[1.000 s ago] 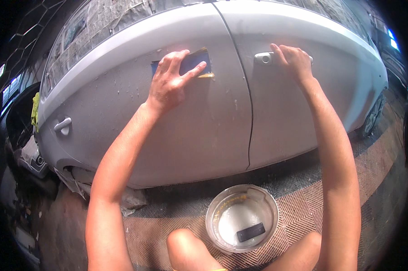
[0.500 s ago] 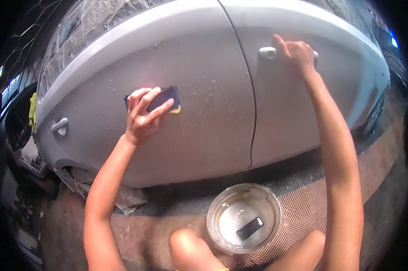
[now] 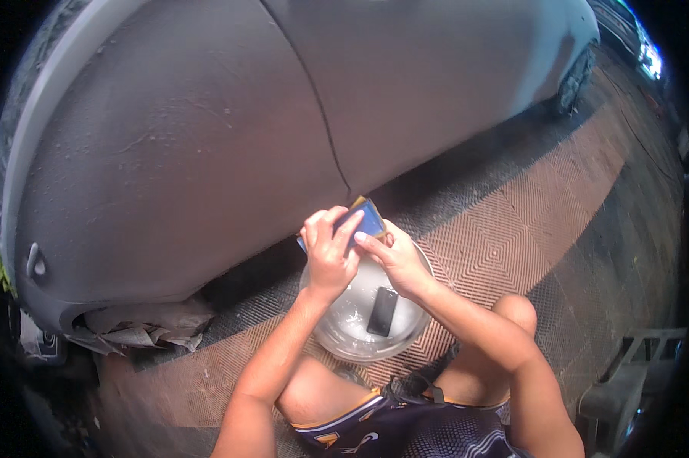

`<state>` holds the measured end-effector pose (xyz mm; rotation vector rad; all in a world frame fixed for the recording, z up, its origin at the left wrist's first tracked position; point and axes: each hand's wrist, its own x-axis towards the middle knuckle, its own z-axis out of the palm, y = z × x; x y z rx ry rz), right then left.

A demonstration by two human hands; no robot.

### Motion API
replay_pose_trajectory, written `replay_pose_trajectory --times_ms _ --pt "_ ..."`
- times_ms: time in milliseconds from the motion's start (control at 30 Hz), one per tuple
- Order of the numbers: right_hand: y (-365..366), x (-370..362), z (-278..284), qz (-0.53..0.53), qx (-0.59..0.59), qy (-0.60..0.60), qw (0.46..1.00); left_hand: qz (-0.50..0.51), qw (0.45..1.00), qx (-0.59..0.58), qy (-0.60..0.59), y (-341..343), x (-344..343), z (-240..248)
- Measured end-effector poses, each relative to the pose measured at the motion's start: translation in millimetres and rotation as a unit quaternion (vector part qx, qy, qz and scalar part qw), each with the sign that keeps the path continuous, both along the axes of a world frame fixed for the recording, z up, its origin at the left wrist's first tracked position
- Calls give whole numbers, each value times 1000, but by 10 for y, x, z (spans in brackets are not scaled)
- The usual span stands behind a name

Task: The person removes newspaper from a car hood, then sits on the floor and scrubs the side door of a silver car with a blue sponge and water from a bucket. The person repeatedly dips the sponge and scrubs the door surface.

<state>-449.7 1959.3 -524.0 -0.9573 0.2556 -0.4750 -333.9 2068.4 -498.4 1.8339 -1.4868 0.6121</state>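
A blue sanding block (image 3: pixel 370 219) with a yellowish edge is held above a round basin (image 3: pixel 344 348). My left hand (image 3: pixel 329 256) grips the block from the left, fingers laid over its top. From the right, my right hand (image 3: pixel 399 261) pinches its near edge with the thumb on top. Whitish water fills the basin, and a black rectangular block (image 3: pixel 383 311) lies in it. Just beyond both hands stands the wet grey car door panel (image 3: pixel 169 168), with droplets and streaks on it. The block's underside is hidden.
Patterned floor matting (image 3: pixel 505 244) runs along the car's lower edge. Crumpled masking paper (image 3: pixel 154 330) hangs near the wheel arch at left. A grey plastic stool-like object (image 3: pixel 627 389) stands at lower right. My bent legs flank the basin.
My left hand has brought the sanding block from the door down over the basin. My right hand has left the door handle and taken hold of the block. The view has tilted down.
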Motion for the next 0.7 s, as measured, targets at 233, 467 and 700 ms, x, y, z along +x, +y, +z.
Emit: replay_pose_trajectory --times_ms 233,467,700 --pt "-142 -326 -321 32 26 9 999 -72 982 57 166 119 -97 -271" --pt "-84 -374 -294 52 19 -13 998 -79 980 74 169 117 -54 -240" --pt "-18 -373 -285 41 -18 -12 999 -43 987 105 112 113 -156 -361"
